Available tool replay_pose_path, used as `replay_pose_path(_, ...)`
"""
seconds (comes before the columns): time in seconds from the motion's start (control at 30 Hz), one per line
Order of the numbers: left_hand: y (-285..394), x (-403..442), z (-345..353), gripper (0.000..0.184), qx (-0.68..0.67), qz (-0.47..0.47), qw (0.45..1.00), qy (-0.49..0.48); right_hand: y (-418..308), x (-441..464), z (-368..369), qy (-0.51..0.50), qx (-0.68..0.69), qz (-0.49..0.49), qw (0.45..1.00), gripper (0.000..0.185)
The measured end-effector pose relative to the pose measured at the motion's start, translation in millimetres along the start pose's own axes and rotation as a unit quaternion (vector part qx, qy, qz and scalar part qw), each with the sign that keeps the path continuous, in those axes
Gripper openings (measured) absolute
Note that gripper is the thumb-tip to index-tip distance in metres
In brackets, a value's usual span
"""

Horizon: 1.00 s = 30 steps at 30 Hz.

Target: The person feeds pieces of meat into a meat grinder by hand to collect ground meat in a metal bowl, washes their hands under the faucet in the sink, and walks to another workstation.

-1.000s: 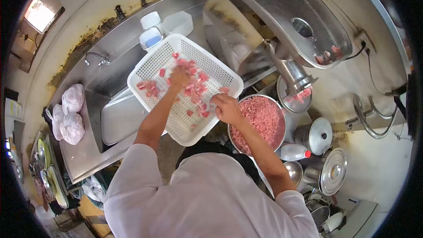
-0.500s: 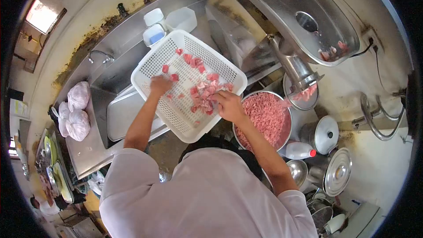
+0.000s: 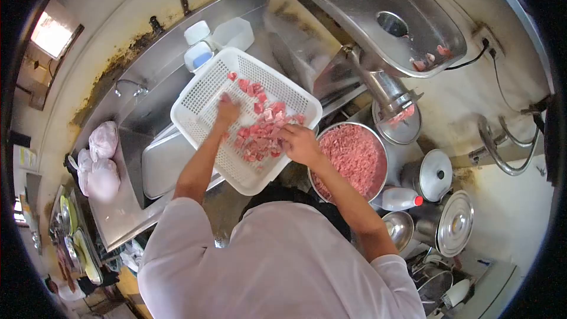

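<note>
Head camera, seen from above as I watch remotely. A white perforated basket lies at a slant in front of the person, with pink meat pieces inside it, most of them gathered in its middle and toward its right side. The left hand is over the left part of the basket, beside the meat (it is motion-blurred, so I cannot tell whether its fingers are open or closed on anything). The right hand reaches over the basket's right rim; its fingers are curled at the edge of the gathered pieces, though I cannot tell whether they grip one.

Just beside the basket, on the right, I note a round metal pot filled with ground meat. Above and to the right of it, a meat grinder shows ground strands at its outlet, below a large steel feed tray with a few scraps near one end. A bottle with a red cap is near the pot. Beyond the basket are three small plastic containers. At the far left, tied plastic bags rest on the steel table, beside the sink with a faucet.
</note>
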<state>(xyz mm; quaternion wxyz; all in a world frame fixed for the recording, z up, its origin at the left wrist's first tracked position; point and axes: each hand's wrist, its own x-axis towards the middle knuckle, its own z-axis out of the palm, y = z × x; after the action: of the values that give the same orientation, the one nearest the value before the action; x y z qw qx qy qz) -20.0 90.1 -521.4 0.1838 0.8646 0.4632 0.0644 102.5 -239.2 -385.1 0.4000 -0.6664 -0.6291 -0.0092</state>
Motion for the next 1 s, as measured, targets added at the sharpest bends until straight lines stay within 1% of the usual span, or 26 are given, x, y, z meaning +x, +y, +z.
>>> replay_pose_path(0.03, 15, -23, 20, 0.083, -0.070, 0.077, 0.994, -0.020, 0, -1, 0, 0.009, 0.002, 0.001, 1.000, 0.025)
replay_pose_path(0.07, 46, -47, 12, 0.078, -0.062, 0.108, 0.990, -0.068, -1, -3, 0, 0.010, -0.002, 0.007, 1.000, 0.025)
replay_pose_path(0.1, 79, -74, 0, 0.074, -0.057, 0.138, 0.982, -0.115, 0, -3, 0, -0.014, -0.007, 0.019, 1.000, 0.028)
replay_pose_path(0.13, 107, -89, -34, 0.065, -0.055, 0.167, 0.966, -0.187, 1, -3, 0, -0.038, -0.010, 0.029, 0.999, 0.032)
replay_pose_path(0.2, 100, -58, -44, 0.050, -0.079, 0.216, 0.965, -0.128, 6, -3, 3, -0.043, -0.004, 0.032, 0.999, 0.031)
replay_pose_path(0.23, 95, -43, -48, 0.047, -0.088, 0.240, 0.962, -0.098, 7, -4, 5, -0.050, 0.005, 0.030, 0.998, 0.031)
replay_pose_path(0.27, 59, 5, -23, 0.043, -0.117, 0.268, 0.956, 0.019, 6, -4, 5, -0.052, 0.003, 0.030, 0.998, 0.031)
replay_pose_path(0.3, 71, 18, -63, 0.042, -0.045, 0.189, 0.981, -0.010, 4, -2, 3, -0.046, 0.010, 0.029, 0.998, 0.030)
replay_pose_path(0.33, 35, 74, -32, 0.039, -0.025, 0.149, 0.986, 0.076, 2, 0, 0, -0.040, 0.015, 0.028, 0.999, 0.029)
replay_pose_path(0.37, 22, 100, -16, 0.039, -0.028, 0.150, 0.985, 0.078, 1, 1, -2, -0.040, 0.012, 0.027, 0.999, 0.029)
replay_pose_path(0.4, 15, 119, -4, 0.037, 0.011, 0.105, 0.989, 0.105, 0, 2, -3, -0.050, 0.012, 0.028, 0.998, 0.029)
replay_pose_path(0.43, 13, 128, 3, 0.035, 0.051, 0.060, 0.988, 0.130, -1, 2, -4, -0.061, 0.011, 0.032, 0.998, 0.029)
replay_pose_path(0.47, 27, 115, -4, 0.035, 0.048, 0.062, 0.989, 0.126, -1, 2, -5, -0.062, 0.008, 0.036, 0.997, 0.029)
replay_pose_path(0.5, 53, 85, -24, 0.036, 0.095, 0.161, 0.981, 0.050, -2, 2, -5, -0.044, 0.017, 0.020, 0.999, 0.027)
replay_pose_path(0.57, 77, 67, -3, 0.039, 0.154, 0.279, 0.946, -0.051, 1, 4, -4, -0.024, 0.022, 0.005, 0.999, 0.025)
replay_pose_path(0.6, 86, 55, 17, 0.042, 0.167, 0.298, 0.936, -0.079, 1, 4, -3, -0.021, 0.021, 0.003, 1.000, 0.026)
replay_pose_path(0.67, 89, 7, 55, 0.042, 0.057, 0.419, 0.905, 0.055, 2, 2, -1, -0.018, 0.024, 0.001, 1.000, 0.026)
replay_pose_path(0.73, 126, -78, -1, 0.037, -0.013, 0.346, 0.937, -0.042, 3, 1, 0, -0.077, -0.007, 0.045, 0.996, 0.030)
replay_pose_path(0.77, 122, -90, -15, 0.037, -0.011, 0.341, 0.939, -0.041, 2, 1, -1, -0.079, -0.003, 0.042, 0.996, 0.030)
replay_pose_path(0.8, 115, -98, -25, 0.037, -0.096, 0.357, 0.915, -0.163, 0, 2, -3, -0.068, 0.001, 0.052, 0.996, 0.032)
replay_pose_path(0.83, 110, -104, -39, 0.038, -0.179, 0.366, 0.869, -0.280, -2, 4, -4, -0.057, 0.005, 0.062, 0.996, 0.035)
replay_pose_path(0.87, 110, -113, -68, 0.042, -0.239, 0.295, 0.873, -0.307, -2, 7, -2, -0.059, 0.010, 0.060, 0.996, 0.035)
replay_pose_path(0.9, 101, -116, -85, 0.042, -0.238, 0.291, 0.875, -0.306, -1, 11, 0, -0.075, -0.048, 0.086, 0.992, 0.041)
replay_pose_path(0.93, 89, -118, -99, 0.048, -0.162, 0.243, 0.923, -0.252, 0, 16, 3, -0.090, -0.105, 0.112, 0.984, 0.048)
replay_pose_path(0.97, 78, -120, -106, 0.054, -0.084, 0.194, 0.958, -0.195, 1, 24, 7, -0.090, -0.101, 0.112, 0.984, 0.048)
replay_pose_path(1.0, 70, -124, -110, 0.054, -0.082, 0.192, 0.959, -0.194, 3, 36, 11, -0.189, -0.147, 0.189, 0.953, 0.064)
